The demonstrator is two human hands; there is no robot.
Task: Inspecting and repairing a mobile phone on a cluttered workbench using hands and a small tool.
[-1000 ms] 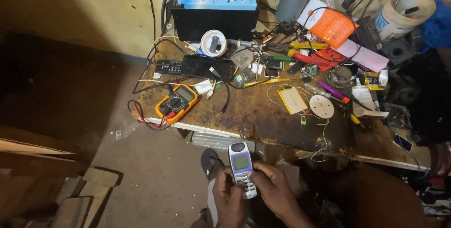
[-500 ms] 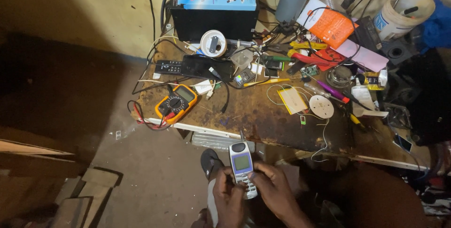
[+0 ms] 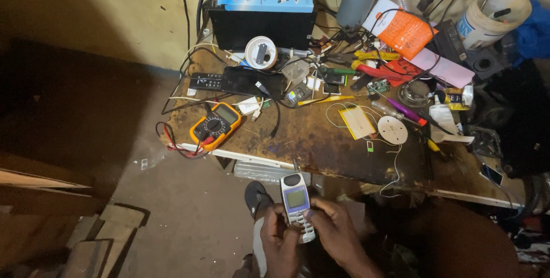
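Note:
A small silver-and-blue mobile phone (image 3: pixel 297 202) with a greenish screen is held upright in front of me, below the near edge of the workbench (image 3: pixel 321 146). My left hand (image 3: pixel 279 242) grips its lower left side. My right hand (image 3: pixel 335 233) wraps its lower right side, thumb on the keypad. Both hands hover above the floor, clear of the bench.
The worn bench carries an orange multimeter (image 3: pixel 216 125) with red leads, a black box (image 3: pixel 264 20) with a blue carton on top, a white tape roll (image 3: pixel 260 53), pliers, wires, a flat battery (image 3: pixel 357 122) and a white disc (image 3: pixel 392 130). Wooden planks (image 3: pixel 97 243) lie at lower left.

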